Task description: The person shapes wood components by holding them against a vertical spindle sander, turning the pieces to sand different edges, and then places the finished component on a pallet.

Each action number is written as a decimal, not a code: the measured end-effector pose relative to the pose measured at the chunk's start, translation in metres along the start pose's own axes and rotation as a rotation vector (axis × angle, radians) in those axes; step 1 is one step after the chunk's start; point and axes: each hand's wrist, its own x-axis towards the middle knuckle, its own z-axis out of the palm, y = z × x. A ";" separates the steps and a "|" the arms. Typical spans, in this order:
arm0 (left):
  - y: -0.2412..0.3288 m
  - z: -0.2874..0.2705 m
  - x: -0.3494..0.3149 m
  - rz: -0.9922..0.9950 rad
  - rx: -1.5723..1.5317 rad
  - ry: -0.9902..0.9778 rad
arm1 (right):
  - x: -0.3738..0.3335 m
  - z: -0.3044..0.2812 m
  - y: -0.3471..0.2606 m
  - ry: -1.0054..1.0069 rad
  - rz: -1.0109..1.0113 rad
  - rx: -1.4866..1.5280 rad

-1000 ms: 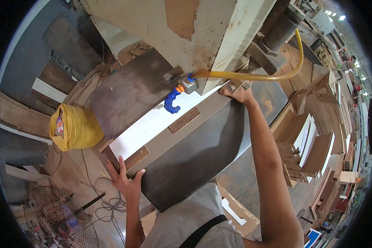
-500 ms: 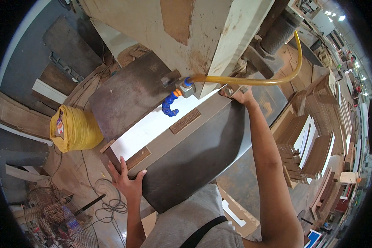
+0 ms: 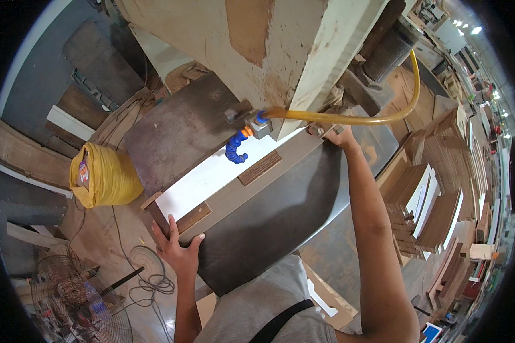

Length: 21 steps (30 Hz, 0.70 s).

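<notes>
A long brown board (image 3: pixel 223 197) lies slantwise on the dark metal table (image 3: pixel 263 223) of a machine, with a white panel (image 3: pixel 197 186) along its far side. Two short dark wooden blocks (image 3: pixel 260 168) sit on the board along the panel's near edge. My left hand (image 3: pixel 179 251) rests at the board's left end, fingers and thumb spread, touching the end. At the far right end, my right hand (image 3: pixel 340 136) is closed around the board; metal bolts partly hide its fingers. A blue jointed nozzle (image 3: pixel 234 150) hangs over the white panel.
The machine's pale column (image 3: pixel 280 63) rises just beyond the board, with a yellow hose (image 3: pixel 360 119) looping right. A yellow sack (image 3: pixel 106 177) and a wire-cage fan (image 3: pixel 77 300) stand on the left. Stacked cut panels (image 3: pixel 409 206) are on the right; cables (image 3: pixel 154 286) lie on the floor.
The whole view has shifted slightly. Both hands keep their places at the two ends of the board, and the board shows no clear movement on the table.
</notes>
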 end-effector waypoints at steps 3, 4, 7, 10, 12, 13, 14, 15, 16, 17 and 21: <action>0.007 -0.001 0.000 -0.013 0.064 0.011 | 0.001 -0.006 -0.010 -0.035 -0.005 -0.121; 0.006 -0.001 -0.001 -0.018 0.066 0.012 | 0.001 -0.007 -0.016 -0.054 -0.002 -0.155; 0.005 -0.001 -0.002 -0.013 0.034 0.020 | 0.000 -0.007 -0.024 -0.043 -0.044 -0.123; 0.008 0.002 0.000 -0.002 -0.027 0.028 | -0.002 -0.004 0.004 -0.046 -0.036 0.051; 0.011 0.003 0.000 -0.011 0.023 0.025 | -0.001 0.000 0.018 -0.095 -0.045 0.000; 0.011 0.002 0.000 -0.020 0.022 0.027 | 0.000 0.004 0.034 -0.114 -0.053 -0.040; 0.011 0.003 0.000 -0.015 0.023 0.032 | 0.001 0.008 0.050 -0.132 -0.061 -0.081; 0.010 0.004 0.000 -0.009 0.028 0.037 | 0.003 0.010 0.055 -0.151 -0.068 -0.120; 0.009 0.007 -0.001 -0.017 0.028 0.036 | 0.001 0.012 0.060 -0.127 -0.039 -0.038; 0.009 0.010 -0.002 -0.008 0.039 0.047 | -0.001 0.010 0.066 -0.127 -0.033 -0.006; 0.009 0.007 -0.003 -0.001 0.024 0.056 | 0.001 0.008 0.049 -0.164 -0.044 0.133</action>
